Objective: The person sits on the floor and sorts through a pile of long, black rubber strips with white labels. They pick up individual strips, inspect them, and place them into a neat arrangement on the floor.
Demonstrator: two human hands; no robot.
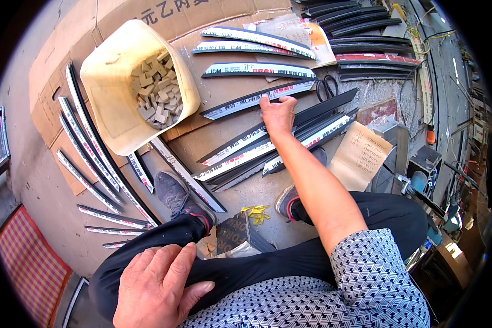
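My right hand point(279, 116) reaches forward with its fingers closed on the near edge of a dark profile strip point(235, 106) covered in printed white film. The strip's ends look cut at a slant, and it lies over cardboard. Just nearer, a bundle of similar strips point(240, 148) is spread on the floor between my feet and that hand. Several more filmed strips point(257, 70) lie in a fan beyond it. My left hand point(156, 287) rests over my left thigh, back up, thumb apart, holding nothing.
A cream plastic tub point(112, 90) leans at the left, with small grey-beige blocks point(158, 90) inside. Curved-looking strips point(87, 145) lie left of it. Scissor handles point(327, 87), a handwritten cardboard sheet point(361, 153), yellow scraps point(256, 213) and black strips point(361, 22) lie around.
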